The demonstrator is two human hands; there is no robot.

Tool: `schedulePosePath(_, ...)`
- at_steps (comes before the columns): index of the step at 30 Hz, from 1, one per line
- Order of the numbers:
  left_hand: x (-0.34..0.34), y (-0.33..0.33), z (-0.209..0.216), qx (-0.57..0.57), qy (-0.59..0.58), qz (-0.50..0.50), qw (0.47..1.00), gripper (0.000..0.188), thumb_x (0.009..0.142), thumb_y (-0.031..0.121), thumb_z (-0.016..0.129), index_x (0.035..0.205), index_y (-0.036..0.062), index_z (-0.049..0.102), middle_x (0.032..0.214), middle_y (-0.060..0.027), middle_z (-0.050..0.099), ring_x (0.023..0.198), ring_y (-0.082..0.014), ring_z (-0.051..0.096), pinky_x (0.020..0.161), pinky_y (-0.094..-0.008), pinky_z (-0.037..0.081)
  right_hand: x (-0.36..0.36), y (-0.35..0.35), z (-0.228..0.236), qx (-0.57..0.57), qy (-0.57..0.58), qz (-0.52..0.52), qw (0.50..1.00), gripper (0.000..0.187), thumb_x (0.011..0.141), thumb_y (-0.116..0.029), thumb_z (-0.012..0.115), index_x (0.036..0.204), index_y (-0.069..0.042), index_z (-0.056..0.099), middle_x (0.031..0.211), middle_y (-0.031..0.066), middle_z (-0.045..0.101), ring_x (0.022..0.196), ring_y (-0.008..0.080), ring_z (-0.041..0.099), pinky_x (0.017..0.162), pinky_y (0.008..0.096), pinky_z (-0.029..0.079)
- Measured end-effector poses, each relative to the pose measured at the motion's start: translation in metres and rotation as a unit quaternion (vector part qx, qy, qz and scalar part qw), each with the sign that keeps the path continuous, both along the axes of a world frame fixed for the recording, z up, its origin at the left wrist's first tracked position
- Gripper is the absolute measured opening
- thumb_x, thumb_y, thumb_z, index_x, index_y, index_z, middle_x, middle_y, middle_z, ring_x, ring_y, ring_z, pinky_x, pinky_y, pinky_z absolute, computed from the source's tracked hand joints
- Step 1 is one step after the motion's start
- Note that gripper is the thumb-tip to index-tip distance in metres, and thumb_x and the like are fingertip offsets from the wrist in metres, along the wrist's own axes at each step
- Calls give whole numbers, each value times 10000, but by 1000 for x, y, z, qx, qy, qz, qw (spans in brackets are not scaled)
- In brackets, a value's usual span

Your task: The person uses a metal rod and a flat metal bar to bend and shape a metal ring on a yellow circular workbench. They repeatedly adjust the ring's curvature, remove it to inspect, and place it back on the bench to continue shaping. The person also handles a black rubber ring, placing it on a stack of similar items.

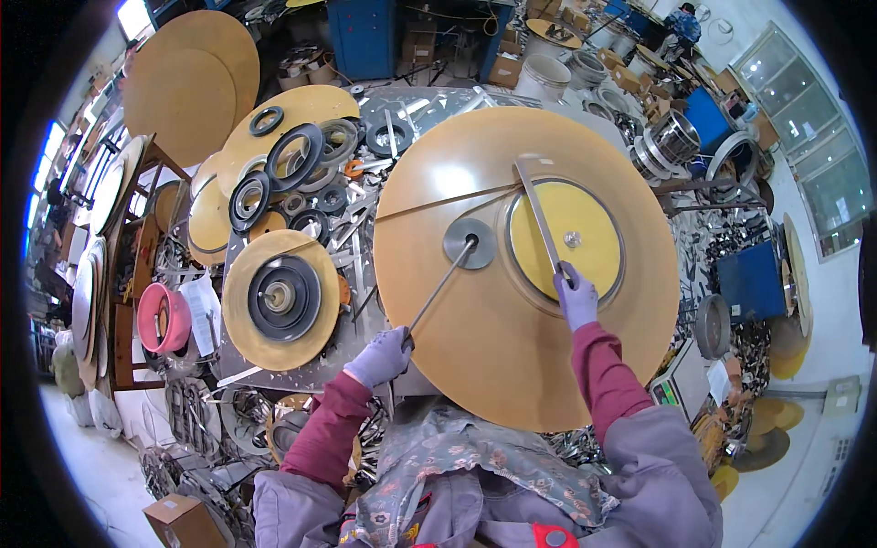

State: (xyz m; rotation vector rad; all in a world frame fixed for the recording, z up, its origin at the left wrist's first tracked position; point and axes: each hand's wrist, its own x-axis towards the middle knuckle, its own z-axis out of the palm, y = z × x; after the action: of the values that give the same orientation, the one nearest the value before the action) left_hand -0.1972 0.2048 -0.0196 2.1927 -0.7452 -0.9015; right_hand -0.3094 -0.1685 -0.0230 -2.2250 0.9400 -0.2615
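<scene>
A large tan disc (pixel 512 374) lies before me. Toward its right side sits a yellow round plate (pixel 594 265) inside a dark ring, with a small shiny knob (pixel 573 239) on it. My left hand (pixel 379 358), in a pale purple glove, is closed around the near end of a thin metal rod (pixel 437 294). The rod's far end meets the middle of a small grey disc (pixel 481 256) resting on the tan one. Closed on the near end of a flat metal strip (pixel 537 208), my gloved right hand (pixel 576 297) is over the yellow plate's near edge; the strip crosses the plate.
To the left stands a smaller tan disc (pixel 239 333) bearing a dark stepped pulley (pixel 258 321). Black rings (pixel 294 157) and metal scraps cover the table behind it. Farther left is a pink basin (pixel 164 318). A scale (pixel 683 374) stands right of the large disc.
</scene>
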Motion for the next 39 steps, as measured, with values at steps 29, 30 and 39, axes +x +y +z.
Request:
schedulePosePath(29,-4,29,-6,52,-100,-44,993,150,851,80,510,953,-29,491,799,-271,618,802,-439,613,706,-497,478,-156,-15,59,369,-90,-244,892,371,930,-244,564,1294,-172,556,645,-59,459,434,50,384,372,202,256)
schedulePosePath(30,-5,29,-3,42,-98,-48,993,154,853,83,510,959,-28,493,795,-272,617,797,-440,612,703,-500,477,-197,-27,58,372,-121,-298,871,334,926,-268,575,1250,-186,575,644,-61,454,434,50,370,362,201,245)
schedulePosePath(39,-13,49,12,38,-102,-62,992,141,866,107,509,948,-7,493,752,-265,603,750,-456,598,662,-521,465,-237,-107,131,255,-89,-191,944,289,935,-333,541,913,-49,583,611,3,512,415,83,409,359,223,280)
